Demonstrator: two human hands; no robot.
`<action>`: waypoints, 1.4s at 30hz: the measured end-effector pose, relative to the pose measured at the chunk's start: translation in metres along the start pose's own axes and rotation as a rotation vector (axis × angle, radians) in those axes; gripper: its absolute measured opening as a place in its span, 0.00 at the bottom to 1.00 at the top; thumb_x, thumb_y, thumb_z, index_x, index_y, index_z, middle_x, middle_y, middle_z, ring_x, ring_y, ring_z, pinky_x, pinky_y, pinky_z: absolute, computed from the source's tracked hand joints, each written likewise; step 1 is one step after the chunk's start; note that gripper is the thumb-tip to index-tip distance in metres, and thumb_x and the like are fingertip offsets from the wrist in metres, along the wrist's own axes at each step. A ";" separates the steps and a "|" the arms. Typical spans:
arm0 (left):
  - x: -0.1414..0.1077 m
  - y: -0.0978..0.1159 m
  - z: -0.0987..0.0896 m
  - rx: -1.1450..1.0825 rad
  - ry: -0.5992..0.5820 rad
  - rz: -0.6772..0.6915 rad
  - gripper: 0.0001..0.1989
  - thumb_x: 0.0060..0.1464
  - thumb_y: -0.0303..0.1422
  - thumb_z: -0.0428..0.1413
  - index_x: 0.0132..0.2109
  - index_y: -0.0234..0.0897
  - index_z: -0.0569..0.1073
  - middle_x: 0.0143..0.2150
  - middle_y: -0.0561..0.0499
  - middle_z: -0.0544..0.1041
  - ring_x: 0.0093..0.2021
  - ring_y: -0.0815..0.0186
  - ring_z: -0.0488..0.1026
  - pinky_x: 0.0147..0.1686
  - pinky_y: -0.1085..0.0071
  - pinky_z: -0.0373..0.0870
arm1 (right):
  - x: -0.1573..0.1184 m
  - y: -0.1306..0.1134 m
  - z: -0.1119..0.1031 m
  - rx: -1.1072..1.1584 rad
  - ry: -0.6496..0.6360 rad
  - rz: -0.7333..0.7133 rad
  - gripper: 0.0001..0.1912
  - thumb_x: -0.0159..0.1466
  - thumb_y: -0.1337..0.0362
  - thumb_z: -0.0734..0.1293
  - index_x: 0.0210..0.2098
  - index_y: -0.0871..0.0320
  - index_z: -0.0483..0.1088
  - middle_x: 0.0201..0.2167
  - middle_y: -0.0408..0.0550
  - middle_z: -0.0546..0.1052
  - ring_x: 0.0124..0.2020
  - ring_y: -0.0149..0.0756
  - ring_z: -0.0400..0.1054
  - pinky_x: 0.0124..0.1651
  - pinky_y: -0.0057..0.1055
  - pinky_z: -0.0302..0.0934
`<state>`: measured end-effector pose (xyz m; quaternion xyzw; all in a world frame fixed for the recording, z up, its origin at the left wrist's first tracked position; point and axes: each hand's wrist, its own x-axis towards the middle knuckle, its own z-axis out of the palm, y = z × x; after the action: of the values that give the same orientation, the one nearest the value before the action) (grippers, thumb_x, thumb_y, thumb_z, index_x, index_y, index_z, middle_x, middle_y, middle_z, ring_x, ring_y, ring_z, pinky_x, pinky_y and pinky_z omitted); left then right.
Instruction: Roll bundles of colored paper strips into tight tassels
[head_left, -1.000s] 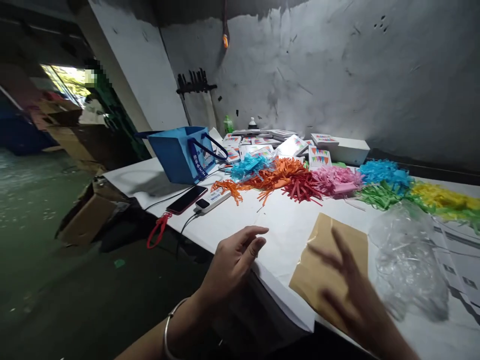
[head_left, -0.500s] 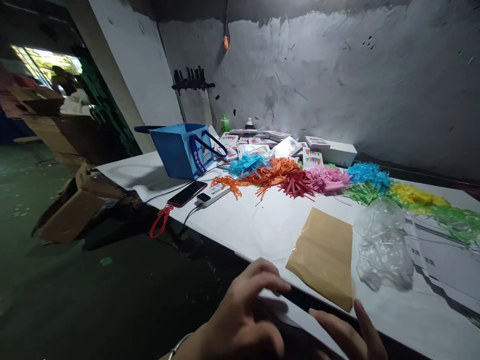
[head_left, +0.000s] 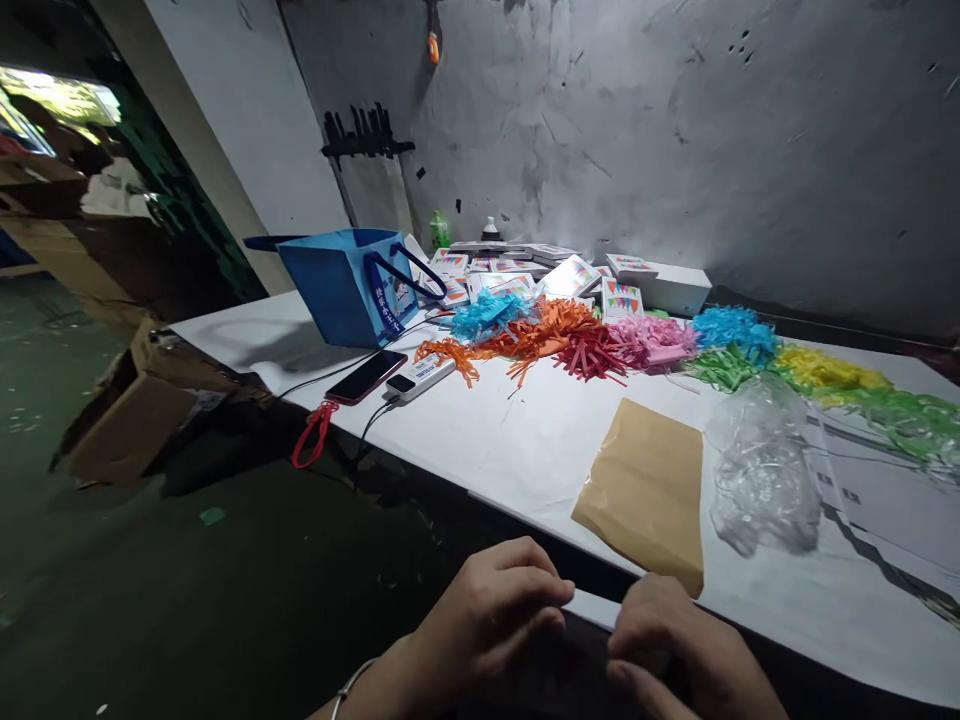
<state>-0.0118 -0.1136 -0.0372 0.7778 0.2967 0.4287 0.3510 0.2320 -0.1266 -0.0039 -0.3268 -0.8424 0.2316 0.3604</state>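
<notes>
Below the table's front edge, my left hand has its fingers curled over one end of a white card piece. My right hand is bent around the other end, thumb and fingers close together. Only a narrow white strip shows between the hands; the rest is hidden by them or in shadow. Just beyond the hands, a brown paper envelope lies flat by the table edge. To its right rests a crumpled clear plastic bag.
A white-topped table holds colored paper tassels, printed white boxes, a blue gift bag, a phone and a power bank. A cardboard box sits on the floor at left.
My right hand has moved up and left, its spread fingers now closing over the white piece. My left fingers have drawn together. The camera view has shifted slightly.
</notes>
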 end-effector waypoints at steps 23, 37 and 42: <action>0.011 -0.007 0.003 0.024 -0.033 -0.030 0.10 0.65 0.33 0.55 0.47 0.34 0.78 0.37 0.44 0.77 0.36 0.64 0.74 0.36 0.73 0.72 | 0.005 0.025 0.028 -0.282 0.176 -0.166 0.10 0.65 0.76 0.68 0.42 0.57 0.69 0.33 0.45 0.76 0.33 0.34 0.71 0.41 0.35 0.62; 0.007 -0.014 0.005 0.077 0.011 -0.044 0.18 0.62 0.30 0.59 0.58 0.40 0.72 0.42 0.47 0.79 0.39 0.64 0.77 0.40 0.73 0.74 | -0.007 0.040 0.027 -0.596 0.240 -0.255 0.09 0.65 0.63 0.73 0.45 0.56 0.75 0.33 0.44 0.81 0.37 0.38 0.76 0.53 0.42 0.62; -0.013 -0.032 0.011 -0.116 0.169 -0.159 0.33 0.61 0.38 0.62 0.69 0.52 0.58 0.45 0.48 0.77 0.36 0.67 0.75 0.32 0.76 0.75 | -0.040 0.046 0.025 -0.329 0.324 0.188 0.17 0.66 0.55 0.70 0.54 0.46 0.73 0.45 0.46 0.81 0.44 0.42 0.77 0.45 0.38 0.72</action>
<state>-0.0131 -0.1086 -0.0730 0.6913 0.3607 0.4801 0.4019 0.2519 -0.1282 -0.0667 -0.4907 -0.7659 0.0684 0.4097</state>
